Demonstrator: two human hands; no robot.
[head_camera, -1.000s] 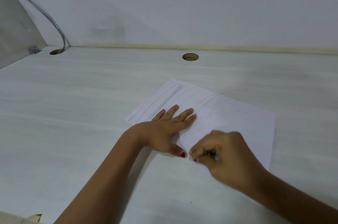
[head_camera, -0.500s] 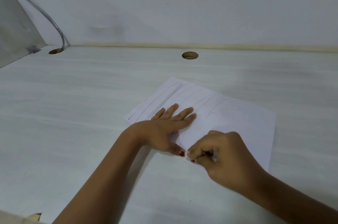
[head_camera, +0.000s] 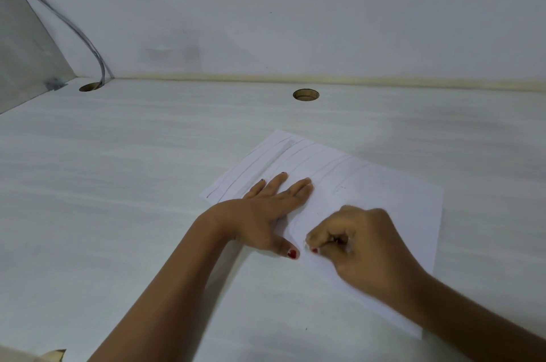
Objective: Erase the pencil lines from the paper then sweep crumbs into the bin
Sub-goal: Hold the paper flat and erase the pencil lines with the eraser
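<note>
Seemingly midway through the erasing, as I read it from the head camera: at far left a grey cable [head_camera: 88,42] drops into a cable hole [head_camera: 90,86] at the back corner of the pale desk [head_camera: 118,199]. Moving right, the left hand [head_camera: 266,211] lies flat on the left part of the paper [head_camera: 399,214], fingers straight and close together, thumb spread toward the near edge, pinning the sheet down. Pencil lines [head_camera: 254,166] run out from beyond its fingertips toward the far-left corner, while the sheet's right half looks mostly bare. A second hole [head_camera: 306,94] sits in the desk behind the sheet, well apart from it. Right again, the right hand [head_camera: 363,246] has its fingers curled tight, pinching something small and pale against the paper just beside the left thumb. I take it for an eraser [head_camera: 308,243], though the fingers hide nearly all of it. The paper lies skewed on the desk in front of the person, right of centre. My judgement: a single sheet like this is light and limp, apt to slide on the smooth top and to buckle or tear if rubbed toward a free edge. It is best held by a flat palm close to the rubbing spot, not pinched at a corner. Any crumbs would be tiny and easily scattered. No bin is in view.
</note>
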